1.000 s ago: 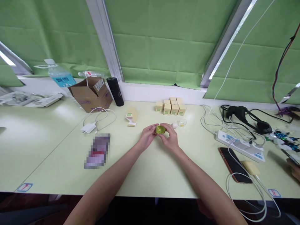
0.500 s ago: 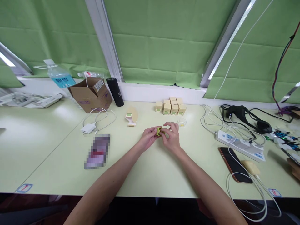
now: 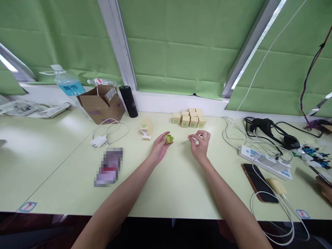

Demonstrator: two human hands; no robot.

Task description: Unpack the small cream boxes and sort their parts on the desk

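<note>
1. Nearest the camera, both forearms reach forward over the pale green desk (image 3: 166,193). Half a second ago the two hands were pressed together around one small green object at mid-desk; they now stand apart with bare desk between them.

2. Left hand (image 3: 161,148): fingers curled, with the small green object (image 3: 169,139) pinched at the fingertips, just above the desk. The object has gone with this hand, to the left of where the hands met.

3. Right hand (image 3: 200,143): thumb and forefinger closed in a fine pinch on a tiny yellowish piece (image 3: 189,137); the remaining fingers are loosely curled. The piece is too small to identify. Judged from the separation, it has come off the green object, so the parting step appears complete.

4. To the right on the near side: a dark phone (image 3: 259,182) with a white cable across it, and a white power strip (image 3: 264,162). Unmoved since the earlier frames.

5. Beyond the hands: an opened small carton (image 3: 146,129) lying on the desk, then a cluster of small tan boxes (image 3: 190,117) near the window sill. A black flask (image 3: 128,101) and a cardboard box (image 3: 100,103) stand farther left. All as before.
</note>
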